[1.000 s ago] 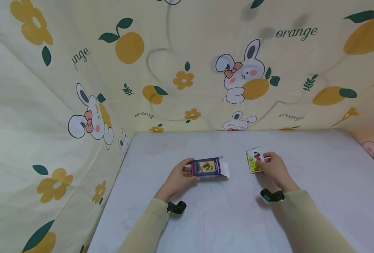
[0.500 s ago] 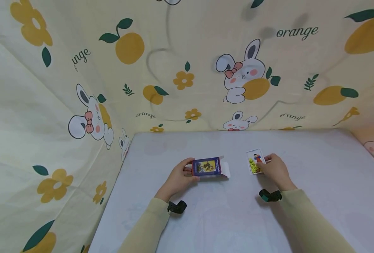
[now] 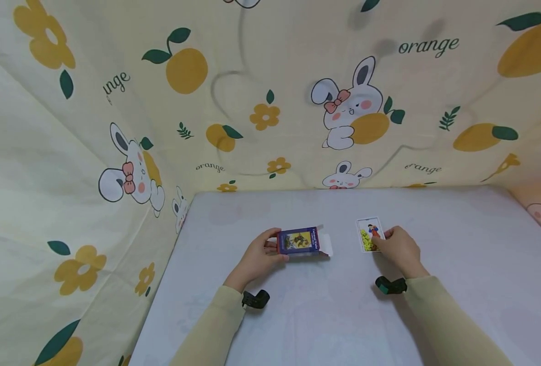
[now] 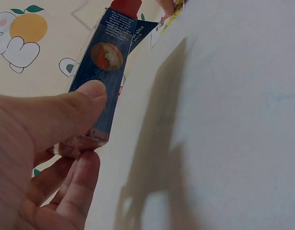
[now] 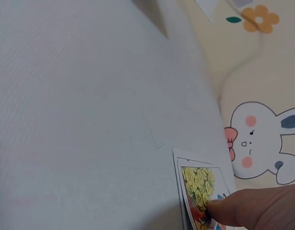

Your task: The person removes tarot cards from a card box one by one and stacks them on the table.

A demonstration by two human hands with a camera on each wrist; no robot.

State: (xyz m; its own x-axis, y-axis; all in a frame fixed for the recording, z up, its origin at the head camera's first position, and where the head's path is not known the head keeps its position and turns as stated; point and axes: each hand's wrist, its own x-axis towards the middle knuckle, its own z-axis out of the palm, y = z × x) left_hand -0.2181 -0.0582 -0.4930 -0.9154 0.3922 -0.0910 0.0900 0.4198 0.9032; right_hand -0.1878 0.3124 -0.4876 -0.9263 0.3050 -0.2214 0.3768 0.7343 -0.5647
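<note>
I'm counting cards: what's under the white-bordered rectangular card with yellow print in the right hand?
Beneath the white-bordered card, pinched by the right hand, another white edge peeks out, apparently a second card. Its face and any further cards are hidden.

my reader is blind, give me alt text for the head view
A person's left hand holds a blue rectangular cardboard box, open at one end; the right hand pinches white-edged rectangular illustrated cards. Behind the pale table is a cream backdrop with a rabbit-and-orange print.
</note>
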